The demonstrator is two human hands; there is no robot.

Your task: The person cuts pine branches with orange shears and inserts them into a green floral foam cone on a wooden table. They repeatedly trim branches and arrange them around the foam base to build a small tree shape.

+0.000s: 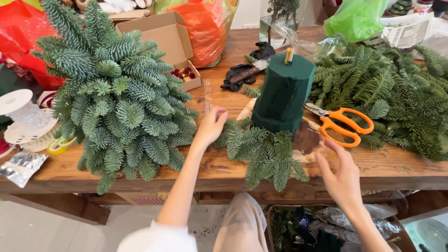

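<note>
A dark green floral foam block (282,93) stands upright on the wooden table (373,168), a short wooden stick poking from its top. Fir sprigs (266,154) are set around its lower front. My left hand (211,125) reaches to the sprigs at the block's left base and touches them, fingers curled. My right hand (343,175) hovers in front of the table edge, right of the block, fingers apart and holding nothing. Orange-handled scissors (343,123) lie just right of the block.
A finished fir tree arrangement (116,98) stands at the left. Loose fir branches (396,98) pile at the right. Behind are an open cardboard box (163,37), black pruners (245,73), red and green plastic bags, and a white ribbon spool (18,109).
</note>
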